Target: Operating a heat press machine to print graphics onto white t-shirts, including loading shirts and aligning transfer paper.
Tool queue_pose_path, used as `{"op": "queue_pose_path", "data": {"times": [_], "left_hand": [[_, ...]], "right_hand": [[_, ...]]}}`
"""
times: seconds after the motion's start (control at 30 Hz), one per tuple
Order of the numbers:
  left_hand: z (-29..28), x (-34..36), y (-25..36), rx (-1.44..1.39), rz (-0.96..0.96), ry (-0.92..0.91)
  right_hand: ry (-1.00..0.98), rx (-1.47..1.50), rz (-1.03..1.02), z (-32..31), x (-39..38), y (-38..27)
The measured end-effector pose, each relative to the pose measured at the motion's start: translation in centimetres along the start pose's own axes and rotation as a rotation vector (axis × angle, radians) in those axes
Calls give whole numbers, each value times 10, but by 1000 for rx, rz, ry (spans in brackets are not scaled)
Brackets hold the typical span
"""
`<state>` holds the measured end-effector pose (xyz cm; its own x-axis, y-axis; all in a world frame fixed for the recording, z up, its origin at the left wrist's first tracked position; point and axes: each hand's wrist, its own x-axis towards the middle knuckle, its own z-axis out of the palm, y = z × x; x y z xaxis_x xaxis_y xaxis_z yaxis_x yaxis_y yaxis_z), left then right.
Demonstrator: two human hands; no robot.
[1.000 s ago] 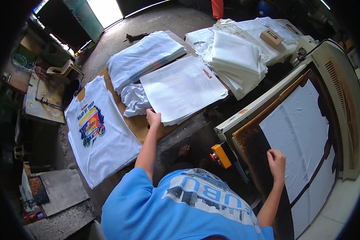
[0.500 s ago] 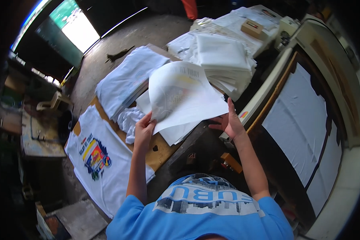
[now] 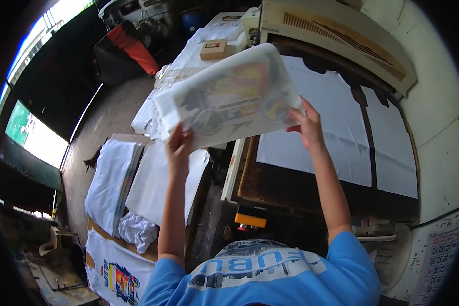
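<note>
A printed sheet of white transfer paper [image 3: 234, 99] is stretched between my hands, its colourful graphic showing through faintly. My left hand [image 3: 179, 145] pinches its lower left corner. At the right edge, my right hand [image 3: 307, 125] grips the paper between thumb and fingers. The sheet is raised and tilted over the near left side of a press bed [image 3: 247, 191]. White fabric pieces [image 3: 316, 122] lie flat on that dark bed. Below my left hand, more white sheets [image 3: 160, 176] rest on a low table beside folded white shirts [image 3: 112, 183].
A crumpled white cloth [image 3: 136, 232] and a printed white shirt [image 3: 120, 280] lie at lower left. A small cardboard box [image 3: 213, 49] stands on the far table. The beige press housing [image 3: 336, 35] rises behind the bed. A yellow control box [image 3: 250, 220] is near my body.
My view has turned right. Both hands have lifted the paper off the low table and carried it toward the press bed, and its graphic now faces differently.
</note>
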<state>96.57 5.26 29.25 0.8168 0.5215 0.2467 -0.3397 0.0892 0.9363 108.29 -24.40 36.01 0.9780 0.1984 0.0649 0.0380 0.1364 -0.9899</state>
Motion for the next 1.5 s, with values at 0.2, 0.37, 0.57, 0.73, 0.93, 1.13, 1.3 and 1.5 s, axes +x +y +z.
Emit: {"op": "queue_pose_path", "data": {"times": [0.2, 0.37, 0.57, 0.73, 0.93, 1.13, 1.3, 1.5], "left_hand": [[157, 40, -92, 145, -154, -288], [243, 55, -175, 322, -223, -423], [299, 37, -201, 215, -517, -411], [304, 40, -200, 288, -464, -470], [319, 53, -205, 381, -417, -404], [325, 62, -209, 393, -408, -372], [324, 65, -212, 414, -402, -377], [326, 70, -212, 456, -429, -397]], "right_hand": [[357, -110, 8, -148, 17, 24], [438, -81, 133, -244, 34, 62], [595, -164, 273, -323, 46, 104], [543, -193, 194, -326, 65, 105], [570, -257, 153, -323, 83, 104], [545, -355, 152, -337, 91, 115], [548, -424, 102, -333, 95, 114], [535, -462, 107, -336, 95, 113]]}}
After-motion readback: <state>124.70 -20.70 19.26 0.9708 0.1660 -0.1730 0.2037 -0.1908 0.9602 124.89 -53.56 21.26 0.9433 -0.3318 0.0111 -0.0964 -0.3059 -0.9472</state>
